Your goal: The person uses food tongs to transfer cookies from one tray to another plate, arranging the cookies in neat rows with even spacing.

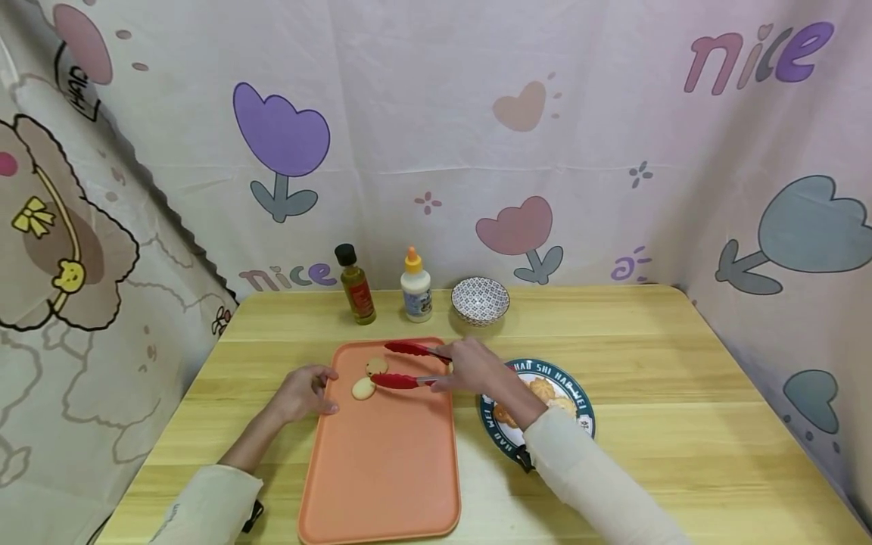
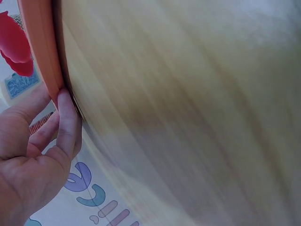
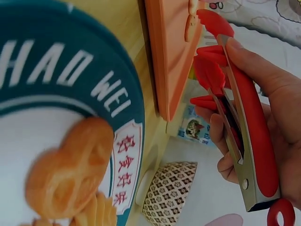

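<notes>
My right hand (image 1: 473, 365) grips a pair of red-tipped tongs (image 3: 256, 136) over the upper part of an orange tray (image 1: 381, 469). The tongs' two tips stand apart, the nearer one beside a pale cookie (image 1: 364, 389). Just behind it on the tray lies a browner cookie (image 1: 377, 366). With its fingers at the rim, my left hand (image 1: 304, 393) holds the tray's left edge; the left wrist view shows that hand (image 2: 42, 146) pinching the rim. Partly under my right forearm is a plate (image 1: 586, 412) bearing several baked pieces, one of them a golden pastry (image 3: 70, 169).
Along the back of the table stand a dark-capped oil bottle (image 1: 357, 291), a white bottle with an orange cap (image 1: 416, 291) and a patterned bowl (image 1: 480, 301). Printed cloth (image 1: 436, 91) hangs behind the table and at both sides.
</notes>
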Demonstrator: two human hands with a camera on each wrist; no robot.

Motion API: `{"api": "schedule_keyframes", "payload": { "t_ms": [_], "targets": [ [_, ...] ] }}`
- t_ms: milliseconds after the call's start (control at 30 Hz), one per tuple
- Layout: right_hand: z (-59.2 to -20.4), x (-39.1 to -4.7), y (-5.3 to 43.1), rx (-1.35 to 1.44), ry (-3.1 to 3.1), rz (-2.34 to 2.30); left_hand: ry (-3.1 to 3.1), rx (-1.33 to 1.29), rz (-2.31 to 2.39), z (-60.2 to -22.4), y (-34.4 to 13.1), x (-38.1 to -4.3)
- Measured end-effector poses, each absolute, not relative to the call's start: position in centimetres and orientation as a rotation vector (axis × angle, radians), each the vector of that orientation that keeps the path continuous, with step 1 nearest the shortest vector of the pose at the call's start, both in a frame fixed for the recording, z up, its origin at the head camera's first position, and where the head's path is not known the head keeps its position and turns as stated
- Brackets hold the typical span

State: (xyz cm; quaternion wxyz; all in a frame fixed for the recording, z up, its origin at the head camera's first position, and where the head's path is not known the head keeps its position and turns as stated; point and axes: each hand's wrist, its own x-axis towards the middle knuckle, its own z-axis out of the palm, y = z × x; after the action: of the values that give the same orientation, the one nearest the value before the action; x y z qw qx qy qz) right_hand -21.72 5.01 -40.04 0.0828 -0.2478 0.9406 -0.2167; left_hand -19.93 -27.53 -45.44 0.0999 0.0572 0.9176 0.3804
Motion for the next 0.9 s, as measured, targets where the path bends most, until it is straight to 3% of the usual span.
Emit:
{"api": "schedule_keyframes", "payload": {
  "t_ms": [367, 900],
  "targets": [
    [-40.9, -22.2, 3.7, -0.863, 2.913, -0.520, 2.707, 0.167, 1.126, -45.3, -27.5, -19.8],
    [-41.0, -22.5, 3.3, -0.807, 2.878, -0.577, 2.710, 0.177, 1.107, -45.1, -27.4, -19.8]
  ]
}}
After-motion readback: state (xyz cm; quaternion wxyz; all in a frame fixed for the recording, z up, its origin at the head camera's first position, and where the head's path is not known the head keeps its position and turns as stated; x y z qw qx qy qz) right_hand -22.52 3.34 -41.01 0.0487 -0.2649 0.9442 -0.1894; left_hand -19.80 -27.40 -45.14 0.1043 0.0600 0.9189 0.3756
